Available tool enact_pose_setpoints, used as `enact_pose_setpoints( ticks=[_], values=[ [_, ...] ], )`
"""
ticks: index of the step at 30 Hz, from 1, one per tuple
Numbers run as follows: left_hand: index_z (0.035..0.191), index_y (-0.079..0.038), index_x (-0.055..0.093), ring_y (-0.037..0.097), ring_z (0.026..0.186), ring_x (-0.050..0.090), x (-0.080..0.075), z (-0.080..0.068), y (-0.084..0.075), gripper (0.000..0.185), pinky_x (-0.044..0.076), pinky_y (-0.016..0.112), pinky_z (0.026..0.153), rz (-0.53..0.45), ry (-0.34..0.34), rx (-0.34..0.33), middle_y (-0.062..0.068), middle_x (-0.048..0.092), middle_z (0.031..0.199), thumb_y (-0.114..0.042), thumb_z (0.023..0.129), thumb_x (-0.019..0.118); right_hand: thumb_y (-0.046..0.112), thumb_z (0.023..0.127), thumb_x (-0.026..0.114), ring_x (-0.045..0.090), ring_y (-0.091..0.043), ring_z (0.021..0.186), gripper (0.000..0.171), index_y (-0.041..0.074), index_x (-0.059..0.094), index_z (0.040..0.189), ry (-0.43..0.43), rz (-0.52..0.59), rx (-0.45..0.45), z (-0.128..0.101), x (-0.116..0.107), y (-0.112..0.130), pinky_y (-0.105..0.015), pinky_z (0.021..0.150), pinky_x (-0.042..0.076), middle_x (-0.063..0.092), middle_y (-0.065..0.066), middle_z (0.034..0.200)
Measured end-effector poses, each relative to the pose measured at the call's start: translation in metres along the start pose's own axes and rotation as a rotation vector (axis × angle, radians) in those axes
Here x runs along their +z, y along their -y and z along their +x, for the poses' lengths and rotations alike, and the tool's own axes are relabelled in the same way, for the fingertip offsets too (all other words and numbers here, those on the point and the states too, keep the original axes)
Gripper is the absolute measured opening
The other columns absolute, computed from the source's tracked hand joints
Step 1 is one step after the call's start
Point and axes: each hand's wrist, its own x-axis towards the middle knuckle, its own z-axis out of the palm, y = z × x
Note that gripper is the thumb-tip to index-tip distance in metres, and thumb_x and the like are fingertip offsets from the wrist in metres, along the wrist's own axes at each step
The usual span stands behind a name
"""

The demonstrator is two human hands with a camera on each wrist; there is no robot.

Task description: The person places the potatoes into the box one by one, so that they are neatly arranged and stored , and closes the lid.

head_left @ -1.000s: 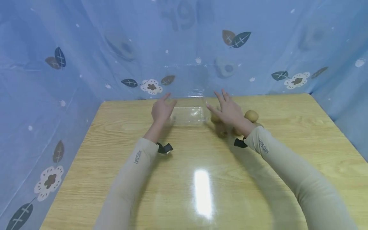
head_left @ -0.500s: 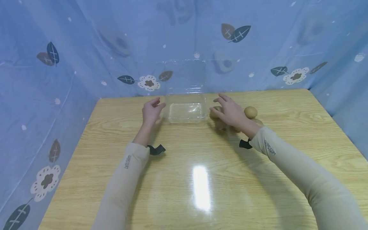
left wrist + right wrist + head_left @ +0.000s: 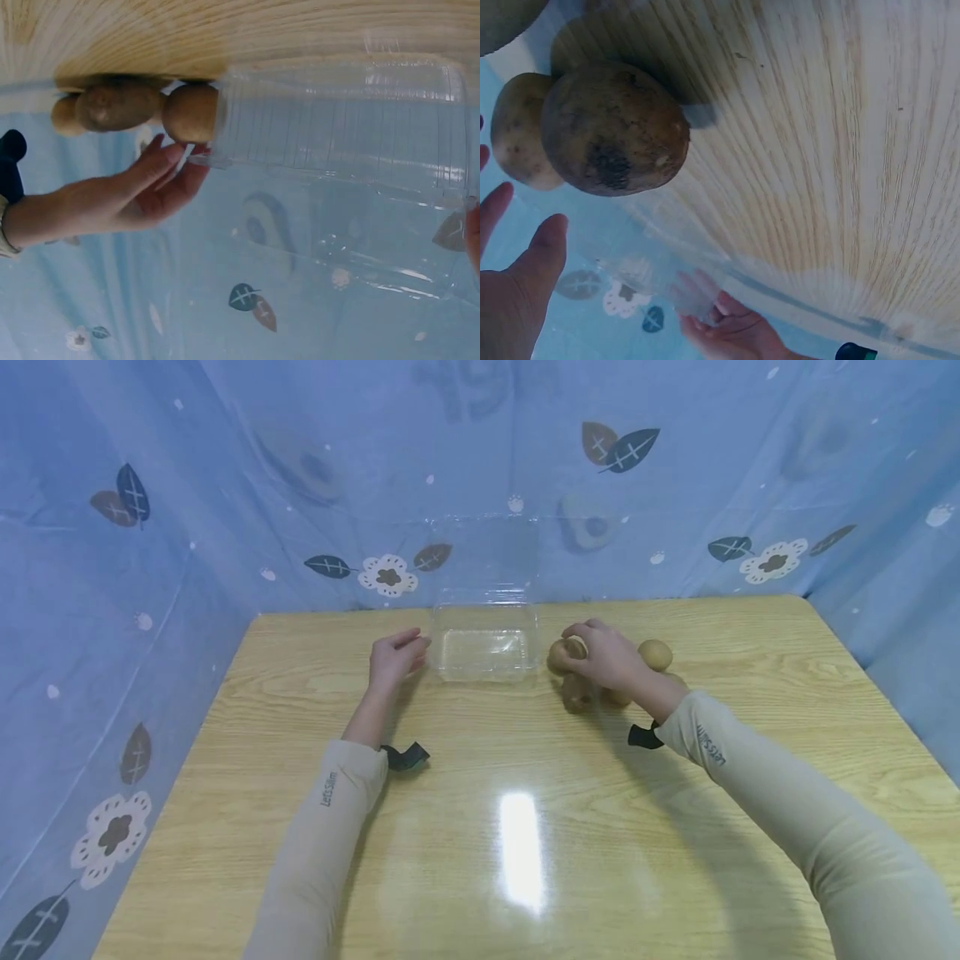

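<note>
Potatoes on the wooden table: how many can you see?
4: one brown potato under the right hand, one below it, one beside the wrist, one at right. The hand may hide more.

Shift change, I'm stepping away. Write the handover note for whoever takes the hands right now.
Left hand: open, relaxed, beside the left end of the clear plastic box; contact cannot be confirmed.
Right hand: fingers lowered over the potato nearest the box; a closed grip is not confirmed.
Things: the box sits lid up at the far middle of the wooden table. The other potatoes lie in a cluster just right of it.
Done: box open, nothing visible inside.
Left: every potato is still on the table, outside the box.
</note>
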Motion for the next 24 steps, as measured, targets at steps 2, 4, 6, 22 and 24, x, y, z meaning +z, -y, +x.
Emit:
enact_pose_setpoints(
  ticks=[2, 4, 6, 22, 24],
  values=[
    [0.126, -0.010, 0.052, 0.022, 0.107, 0.058, 0.001, 0.001, 0.003, 0.045, 0.052, 0.026, 0.087, -0.007, -0.005, -0.009, 0.010, 0.057, 0.124, -0.024, 0.085, 0.062, 0.029, 0.085, 0.062, 0.049, -0.042, 0.109, 0.046, 0.004, 0.051, 0.122, 0.013, 0.005, 0.000, 0.000, 0.003, 0.000, -0.056, 0.086, 0.046, 0.048, -0.024, 0.125],
    [0.126, -0.011, 0.053, 0.021, 0.106, 0.058, 0.002, 0.002, 0.005, 0.045, 0.052, 0.026, 0.087, -0.009, -0.009, -0.015, 0.009, 0.058, 0.123, -0.026, 0.085, 0.063, 0.029, 0.084, 0.063, 0.050, -0.042, 0.107, 0.047, 0.004, 0.051, 0.122, 0.013, 0.012, -0.001, 0.001, 0.005, -0.001, -0.056, 0.086, 0.046, 0.049, -0.025, 0.124],
    [0.125, -0.012, 0.054, 0.020, 0.105, 0.059, 0.003, 0.002, 0.006, 0.044, 0.053, 0.025, 0.085, -0.019, -0.013, -0.022, 0.009, 0.059, 0.121, -0.027, 0.085, 0.063, 0.028, 0.083, 0.064, 0.052, -0.041, 0.104, 0.047, 0.005, 0.052, 0.122, 0.009, 0.023, -0.002, 0.002, 0.008, -0.002, -0.055, 0.085, 0.047, 0.051, -0.024, 0.121],
    [0.120, -0.014, 0.059, 0.017, 0.097, 0.060, 0.013, 0.001, 0.013, 0.039, 0.055, 0.023, 0.075, -0.072, -0.060, -0.001, 0.007, 0.062, 0.116, -0.024, 0.083, 0.064, 0.016, 0.080, 0.068, 0.054, -0.039, 0.102, 0.041, 0.006, 0.054, 0.117, 0.007, 0.055, -0.036, 0.006, 0.011, -0.003, -0.053, 0.088, 0.047, 0.055, -0.022, 0.114],
    [0.120, -0.014, 0.059, 0.017, 0.097, 0.060, 0.014, 0.001, 0.012, 0.038, 0.055, 0.024, 0.074, -0.077, -0.064, 0.006, 0.007, 0.062, 0.116, -0.023, 0.084, 0.064, 0.014, 0.080, 0.068, 0.054, -0.039, 0.103, 0.040, 0.006, 0.055, 0.116, 0.008, 0.055, -0.053, 0.007, 0.012, -0.003, -0.053, 0.088, 0.046, 0.056, -0.022, 0.115]
  ],
)
